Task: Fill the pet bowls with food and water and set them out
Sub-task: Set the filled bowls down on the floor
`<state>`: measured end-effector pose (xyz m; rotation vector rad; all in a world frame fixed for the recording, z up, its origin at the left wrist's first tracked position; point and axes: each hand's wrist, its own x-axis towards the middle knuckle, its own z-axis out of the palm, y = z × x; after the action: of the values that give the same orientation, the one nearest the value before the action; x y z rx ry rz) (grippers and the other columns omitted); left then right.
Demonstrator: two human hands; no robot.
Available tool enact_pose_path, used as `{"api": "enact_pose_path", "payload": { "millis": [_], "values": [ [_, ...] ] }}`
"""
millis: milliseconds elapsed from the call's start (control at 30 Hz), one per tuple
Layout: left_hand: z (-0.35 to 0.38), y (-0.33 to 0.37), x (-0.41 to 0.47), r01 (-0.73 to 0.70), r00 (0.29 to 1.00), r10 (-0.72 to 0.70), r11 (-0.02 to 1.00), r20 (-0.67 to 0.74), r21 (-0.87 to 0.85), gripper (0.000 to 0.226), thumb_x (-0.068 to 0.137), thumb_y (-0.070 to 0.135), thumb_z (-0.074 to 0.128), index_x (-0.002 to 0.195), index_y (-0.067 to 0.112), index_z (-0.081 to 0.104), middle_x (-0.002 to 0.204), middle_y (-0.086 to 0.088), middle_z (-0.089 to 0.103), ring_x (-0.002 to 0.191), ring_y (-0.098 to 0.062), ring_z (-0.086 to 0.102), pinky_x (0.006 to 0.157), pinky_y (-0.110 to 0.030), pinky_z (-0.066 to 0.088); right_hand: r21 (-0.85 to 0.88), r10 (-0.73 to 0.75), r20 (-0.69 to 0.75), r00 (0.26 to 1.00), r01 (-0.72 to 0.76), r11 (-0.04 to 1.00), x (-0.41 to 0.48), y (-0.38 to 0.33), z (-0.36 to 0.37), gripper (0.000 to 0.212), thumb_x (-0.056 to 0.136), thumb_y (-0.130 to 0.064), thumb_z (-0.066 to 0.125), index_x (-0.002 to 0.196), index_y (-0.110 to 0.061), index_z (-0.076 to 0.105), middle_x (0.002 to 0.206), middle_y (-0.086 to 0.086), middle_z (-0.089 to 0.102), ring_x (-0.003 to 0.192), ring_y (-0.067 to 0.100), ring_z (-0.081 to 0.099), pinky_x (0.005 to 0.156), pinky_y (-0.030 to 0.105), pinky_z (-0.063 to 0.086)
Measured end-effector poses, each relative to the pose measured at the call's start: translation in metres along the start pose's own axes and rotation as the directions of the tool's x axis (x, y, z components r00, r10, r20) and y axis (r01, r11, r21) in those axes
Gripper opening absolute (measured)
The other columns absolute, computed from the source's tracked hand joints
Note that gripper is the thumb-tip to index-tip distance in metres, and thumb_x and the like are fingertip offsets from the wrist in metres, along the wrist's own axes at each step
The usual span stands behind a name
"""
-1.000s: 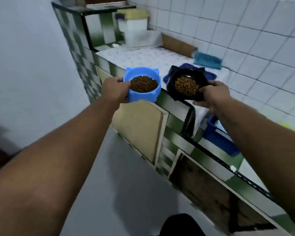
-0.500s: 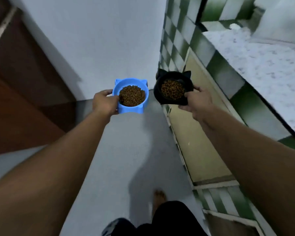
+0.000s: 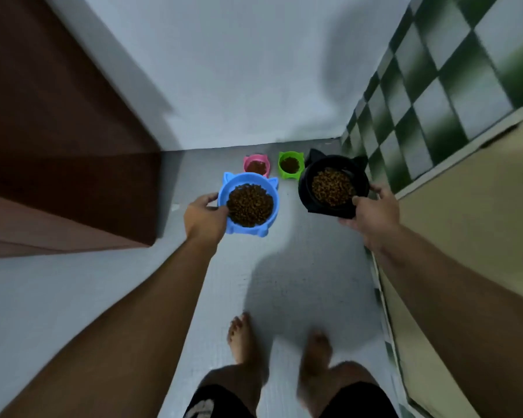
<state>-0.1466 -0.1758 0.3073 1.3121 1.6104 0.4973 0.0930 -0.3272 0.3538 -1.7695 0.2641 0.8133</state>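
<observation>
I am carrying two bowls of food, one in each hand, and this is the setting-out step. My left hand (image 3: 204, 220) grips the blue bowl (image 3: 230, 182) by its near edge, with the thumb hooked over the rim and the fingers curled under it. My right hand (image 3: 375, 218) grips the black bowl (image 3: 305, 185) the same way, thumb on top of the rim. Both bowls have little cat ears and are full of brown dry food (image 3: 249, 205). They are up in the air above the grey floor (image 3: 284, 267), not down yet. Ahead of me, near the white wall (image 3: 239, 70), a pink bowl (image 3: 248, 159) and a green bowl (image 3: 284, 173) sit on the floor side by side, and both have food in them. On my right is the green and white tiled counter (image 3: 435, 101), and on my left is a brown door (image 3: 58, 131). My bare feet (image 3: 242, 336) are well back from the bowls on the floor. I think the next move is to step closer, bend down low and put these two bowls flat on the floor beside the pink and green ones. I must hold them level so no food tips out, and then let go gently. I see no water in any bowl here, so I think the water part is not done.
</observation>
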Motion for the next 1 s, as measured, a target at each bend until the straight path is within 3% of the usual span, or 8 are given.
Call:
{"api": "enact_pose_path", "payload": {
  "millis": [67, 167, 400, 500, 567, 833, 933, 1000],
  "values": [
    [0.035, -0.028, 0.046, 0.055, 0.999, -0.055, 0.998, 0.001, -0.010, 0.040, 0.081, 0.008, 0.071, 0.120, 0.016, 0.074, 0.076, -0.002, 0.072, 0.070, -0.021, 0.071, 0.074, -0.040, 0.064, -0.033, 0.024, -0.015, 1.000, -0.024, 0.999, 0.054, 0.025, 0.025, 0.054, 0.095, 0.008, 0.054, 0.142, -0.019, 0.046, 0.146, 0.016, 0.042, 0.108, 0.032, 0.050, 0.082, 0.053, 0.059],
    [0.090, -0.081, 0.117, 0.097, 0.995, -0.097, 0.995, -0.002, -0.027, 0.040, 0.076, 0.014, 0.071, 0.115, 0.023, 0.075, 0.078, -0.003, 0.075, 0.075, -0.025, 0.075, 0.076, -0.048, 0.065, -0.069, 0.055, -0.021, 0.998, -0.057, 0.996, 0.142, 0.070, 0.065, 0.055, 0.095, 0.009, 0.052, 0.140, -0.021, 0.046, 0.147, 0.017, 0.040, 0.116, 0.037, 0.051, 0.076, 0.049, 0.058],
    [0.229, -0.221, 0.279, 0.142, 0.985, -0.151, 0.985, -0.089, -0.099, 0.053, 0.059, 0.028, 0.068, 0.111, 0.024, 0.076, 0.086, -0.008, 0.078, 0.076, -0.027, 0.076, 0.078, -0.050, 0.065, -0.221, 0.021, -0.009, 1.000, -0.022, 0.975, 0.349, 0.199, 0.160, 0.045, 0.090, 0.009, 0.051, 0.112, -0.031, 0.050, 0.139, 0.016, 0.047, 0.110, 0.038, 0.054, 0.072, 0.050, 0.058],
    [0.270, -0.269, 0.325, 0.142, 0.983, -0.152, 0.986, -0.105, -0.093, 0.053, 0.058, 0.028, 0.068, 0.110, 0.025, 0.077, 0.088, -0.008, 0.078, 0.076, -0.026, 0.077, 0.077, -0.048, 0.065, -0.301, -0.024, 0.000, 1.000, 0.023, 0.953, 0.408, 0.247, 0.185, 0.042, 0.089, 0.004, 0.051, 0.114, -0.030, 0.051, 0.129, 0.014, 0.055, 0.103, 0.035, 0.060, 0.066, 0.050, 0.061],
    [0.289, -0.291, 0.346, 0.127, 0.985, -0.135, 0.989, -0.111, -0.078, 0.051, 0.059, 0.029, 0.068, 0.110, 0.025, 0.078, 0.091, -0.008, 0.078, 0.078, -0.026, 0.077, 0.077, -0.048, 0.065, -0.323, -0.023, -0.005, 1.000, 0.020, 0.946, 0.435, 0.269, 0.193, 0.044, 0.090, 0.003, 0.051, 0.118, -0.031, 0.053, 0.124, 0.011, 0.056, 0.101, 0.035, 0.060, 0.061, 0.045, 0.061],
    [0.309, -0.315, 0.367, 0.079, 0.985, -0.082, 0.996, -0.152, -0.028, 0.042, 0.071, 0.023, 0.070, 0.112, 0.022, 0.079, 0.095, -0.006, 0.079, 0.086, -0.024, 0.075, 0.084, -0.044, 0.064, -0.404, -0.147, -0.037, 0.988, 0.120, 0.907, 0.481, 0.303, 0.197, 0.046, 0.086, -0.003, 0.054, 0.124, -0.028, 0.054, 0.117, 0.007, 0.056, 0.097, 0.033, 0.060, 0.075, 0.055, 0.060],
    [0.308, -0.312, 0.365, 0.056, 0.985, -0.056, 0.998, -0.162, -0.004, 0.037, 0.076, 0.023, 0.077, 0.113, 0.016, 0.078, 0.098, -0.008, 0.079, 0.089, -0.024, 0.075, 0.087, -0.040, 0.062, -0.557, -0.269, -0.030, 0.963, 0.207, 0.804, 0.482, 0.306, 0.196, 0.041, 0.088, -0.012, 0.062, 0.127, -0.022, 0.057, 0.122, 0.014, 0.063, 0.107, 0.035, 0.063, 0.094, 0.042, 0.055],
    [0.306, -0.310, 0.363, 0.050, 0.985, -0.045, 0.999, -0.165, 0.022, 0.032, 0.082, 0.019, 0.079, 0.114, 0.011, 0.077, 0.099, -0.006, 0.077, 0.087, -0.022, 0.073, 0.083, -0.031, 0.058, -0.650, -0.314, -0.021, 0.949, 0.226, 0.726, 0.485, 0.308, 0.194, 0.041, 0.093, -0.017, 0.066, 0.132, -0.012, 0.058, 0.128, 0.015, 0.064, 0.114, 0.034, 0.062, 0.096, 0.035, 0.050]
  ]
}}
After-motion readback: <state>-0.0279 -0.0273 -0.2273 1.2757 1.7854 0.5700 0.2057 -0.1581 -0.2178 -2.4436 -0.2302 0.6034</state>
